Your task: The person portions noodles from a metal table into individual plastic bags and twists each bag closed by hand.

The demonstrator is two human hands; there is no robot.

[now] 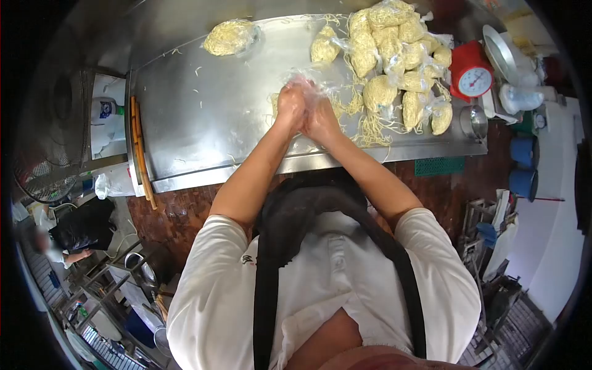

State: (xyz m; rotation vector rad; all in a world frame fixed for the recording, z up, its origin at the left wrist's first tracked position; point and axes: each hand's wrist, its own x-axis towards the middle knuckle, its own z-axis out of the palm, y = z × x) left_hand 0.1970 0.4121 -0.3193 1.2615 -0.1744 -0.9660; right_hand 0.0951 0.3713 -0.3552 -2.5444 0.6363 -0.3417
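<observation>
Over the steel table, my left hand is closed on the gathered clear plastic bag. Right beside it, my right hand also grips this bag, with the fingers mostly hidden. Pale yellow noodles show just beyond my left wrist, partly covered by my hands. A filled bag of noodles lies a little beyond, and loose noodles are strewn right of my hands. Another filled noodle bag rests at the far left.
Several bagged noodle portions are piled at the right. Past them stand a red dial scale and a round metal container. Wooden sticks lie along the table's left edge. A person in a dark apron is at the far left.
</observation>
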